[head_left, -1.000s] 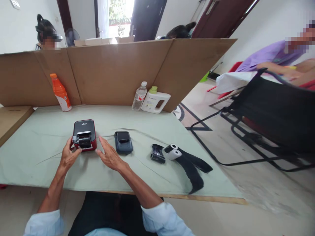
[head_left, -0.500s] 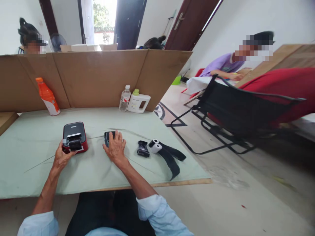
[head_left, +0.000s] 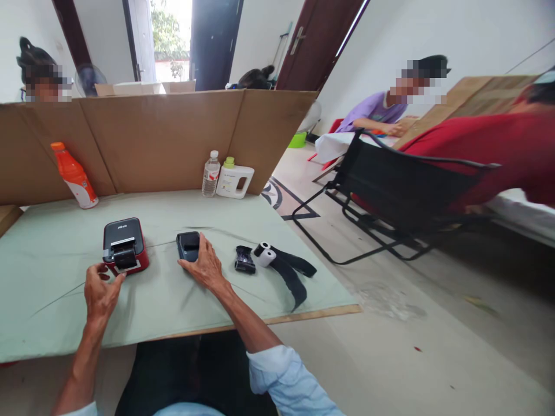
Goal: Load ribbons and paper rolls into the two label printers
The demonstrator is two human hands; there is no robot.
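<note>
Pale green cloth covers the table [head_left: 56,242] in front of you, and on its left part stands the red-and-black device [head_left: 124,231], with small white lettering on its top and a glossy dark flap [head_left: 125,257] at its near side. Your left hand [head_left: 102,292] is at the near left corner of this device, thumb and fingers parted; you cannot tell from this view whether they grip it or only rest against it. Your right hand [head_left: 207,263] grasps the small dark device [head_left: 188,247], which lies to the right of the red-and-black one, with a gap between them. Your thumb runs along its near edge while your fingers curl by its right side.

Farther right on the cloth, you have a short black roll [head_left: 245,261] and, just beside it, two rolls with white ends [head_left: 267,257], from which black strips [head_left: 291,280] trail toward the right and near edge. Along the far side, a cardboard panel [head_left: 165,138] rises behind an orange bottle [head_left: 74,173] at left, and behind a clear bottle [head_left: 211,175] just beside a white jug [head_left: 235,180] with a green cap. To your right, off the table, is a black folding chair [head_left: 390,173]; a person in purple [head_left: 368,112] sits beyond it.
</note>
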